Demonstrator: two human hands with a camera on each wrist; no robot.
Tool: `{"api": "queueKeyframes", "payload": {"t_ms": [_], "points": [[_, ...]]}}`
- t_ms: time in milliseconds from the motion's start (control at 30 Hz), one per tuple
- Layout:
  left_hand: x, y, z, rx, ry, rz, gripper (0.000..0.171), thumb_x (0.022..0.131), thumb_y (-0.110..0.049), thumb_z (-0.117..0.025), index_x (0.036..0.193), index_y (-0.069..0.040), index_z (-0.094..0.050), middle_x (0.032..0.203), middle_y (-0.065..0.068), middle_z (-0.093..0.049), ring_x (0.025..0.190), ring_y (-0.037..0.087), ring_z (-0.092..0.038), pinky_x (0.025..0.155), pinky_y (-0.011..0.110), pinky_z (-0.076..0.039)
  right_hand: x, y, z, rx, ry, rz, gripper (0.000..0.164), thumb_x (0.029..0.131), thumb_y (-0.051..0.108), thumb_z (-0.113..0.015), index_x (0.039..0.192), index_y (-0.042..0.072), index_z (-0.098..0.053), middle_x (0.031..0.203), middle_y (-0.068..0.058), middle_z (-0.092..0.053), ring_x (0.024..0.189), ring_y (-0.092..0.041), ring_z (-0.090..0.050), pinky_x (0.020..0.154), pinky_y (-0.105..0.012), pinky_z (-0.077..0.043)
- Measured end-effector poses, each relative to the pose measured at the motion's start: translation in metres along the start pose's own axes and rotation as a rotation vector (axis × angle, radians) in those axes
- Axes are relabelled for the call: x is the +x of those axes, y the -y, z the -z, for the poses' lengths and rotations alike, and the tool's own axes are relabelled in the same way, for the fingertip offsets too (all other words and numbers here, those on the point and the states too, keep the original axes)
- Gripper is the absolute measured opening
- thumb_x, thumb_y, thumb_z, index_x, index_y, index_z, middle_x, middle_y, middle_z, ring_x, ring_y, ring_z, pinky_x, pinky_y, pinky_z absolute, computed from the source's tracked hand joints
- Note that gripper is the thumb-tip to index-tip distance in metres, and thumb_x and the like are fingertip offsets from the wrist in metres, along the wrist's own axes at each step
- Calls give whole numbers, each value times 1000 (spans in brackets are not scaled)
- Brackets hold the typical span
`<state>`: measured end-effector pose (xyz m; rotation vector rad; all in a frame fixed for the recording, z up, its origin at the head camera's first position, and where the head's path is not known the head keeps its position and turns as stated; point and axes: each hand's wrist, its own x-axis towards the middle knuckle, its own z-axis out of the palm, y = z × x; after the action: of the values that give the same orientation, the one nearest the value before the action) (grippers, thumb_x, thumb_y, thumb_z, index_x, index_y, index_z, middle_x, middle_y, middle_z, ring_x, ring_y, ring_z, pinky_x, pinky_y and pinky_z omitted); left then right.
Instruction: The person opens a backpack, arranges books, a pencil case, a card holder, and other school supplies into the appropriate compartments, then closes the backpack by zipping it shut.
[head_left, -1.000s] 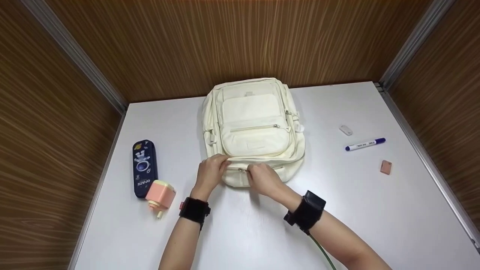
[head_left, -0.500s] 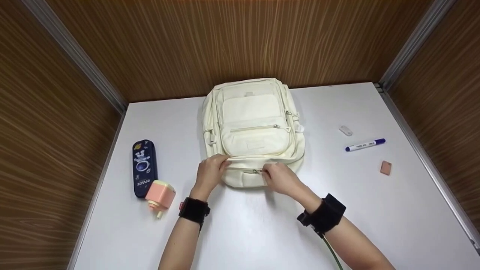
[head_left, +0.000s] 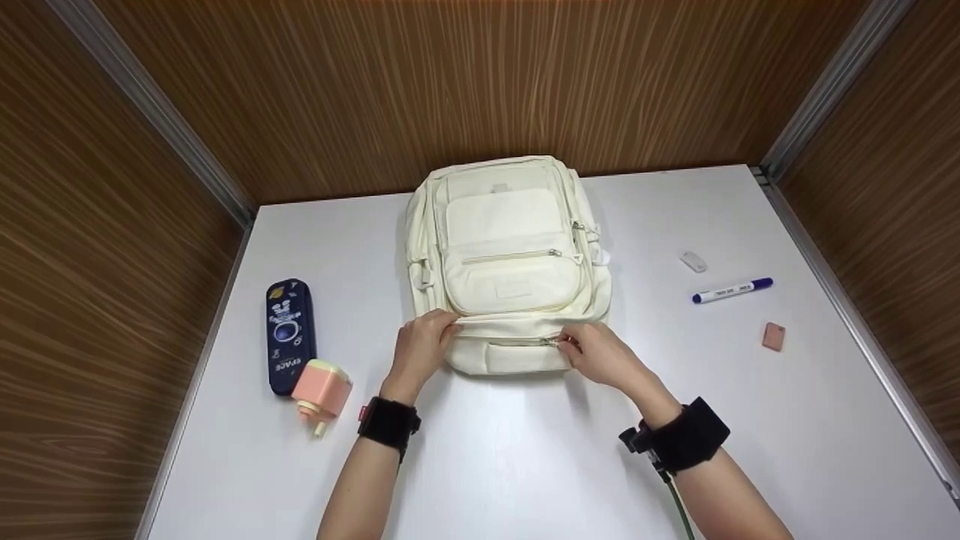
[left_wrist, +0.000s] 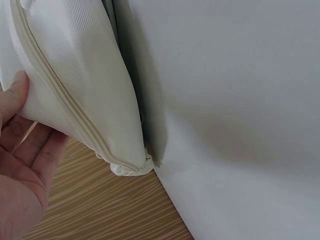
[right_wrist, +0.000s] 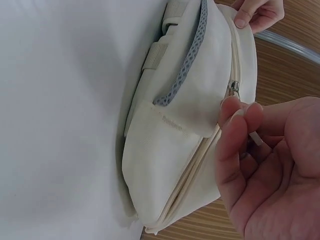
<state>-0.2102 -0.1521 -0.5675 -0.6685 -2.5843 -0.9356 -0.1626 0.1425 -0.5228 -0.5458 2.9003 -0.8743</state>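
A cream backpack point(head_left: 504, 217) lies front side up against the back panel. My left hand point(head_left: 421, 346) grips its near left edge; in the left wrist view the thumb point(left_wrist: 19, 92) presses the fabric from above, with the fingers beneath. Along the near end of the bag runs a zipper. My right hand point(head_left: 600, 356) pinches the zipper's pull at the right part of that end. The metal slider point(right_wrist: 233, 87) shows just past the fingertips in the right wrist view, and a pale end of the pull point(right_wrist: 256, 138) sticks out between the fingers.
To the left lie a dark blue pencil case point(head_left: 289, 330) with a space print and a pink-and-cream crank pencil sharpener point(head_left: 322, 390) against it. On the right are a small whitish block point(head_left: 694, 261), a blue-capped marker point(head_left: 732, 290) and a small pink block point(head_left: 774, 336). Wood-grain panels enclose the table.
My right hand has moved rightward along the bag's near end, and the zipper slider has travelled with it. The left hand has stayed at the left edge.
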Motion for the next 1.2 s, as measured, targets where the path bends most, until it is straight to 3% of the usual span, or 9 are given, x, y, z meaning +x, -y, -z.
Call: {"api": "queueKeyframes", "payload": {"t_ms": [133,267,400,600,800,967,1200], "points": [[1,-5,-1,15,37,-50,15,89,-12,-72,103,-7,-73,91,4,-68,84,22,-67,69,38,-53,-1,1,1,-23,28,-31,10,93,2,-61,85,5,-65,67,4,-51,58,-11,-46,54,-31,-40],[3,-15,-8,30,100,-127,24,93,-15,-69,116,-7,-68,108,8,-66,102,25,-62,91,38,-48,0,6,-2,-70,52,-89,7,94,3,-57,92,5,-63,70,2,-52,61,-13,-49,55,-32,-42],[7,-30,-17,75,147,-177,28,96,-21,-65,121,-9,-67,115,7,-66,112,25,-58,102,39,-41,4,10,-10,-139,-4,-88,5,91,6,-61,94,4,-65,75,-1,-60,63,-16,-55,57,-36,-46],[20,-58,-32,191,209,-203,23,96,-23,-65,117,-15,-69,114,0,-68,114,22,-59,101,43,-42,12,10,-25,-257,-163,-10,13,87,8,-73,76,8,-66,68,-4,-63,58,-21,-59,50,-39,-48],[25,-73,-47,341,232,-205,27,94,-29,-67,118,-17,-68,112,2,-70,111,27,-63,92,49,-49,12,6,-27,-245,-213,3,21,85,6,-73,67,12,-64,60,-1,-60,53,-20,-56,47,-40,-46],[28,-73,-52,310,226,-197,24,93,-30,-66,111,-14,-67,102,5,-72,100,27,-67,87,50,-52,9,2,-23,-201,-231,17,23,84,6,-73,66,13,-63,57,5,-52,52,-13,-47,48,-36,-42],[27,-68,-51,224,232,-181,21,90,-29,-64,100,-11,-68,95,7,-72,94,26,-68,85,52,-52,3,-3,-20,-204,-228,33,25,85,7,-75,64,13,-62,58,7,-49,53,-13,-45,49,-36,-41]]}}
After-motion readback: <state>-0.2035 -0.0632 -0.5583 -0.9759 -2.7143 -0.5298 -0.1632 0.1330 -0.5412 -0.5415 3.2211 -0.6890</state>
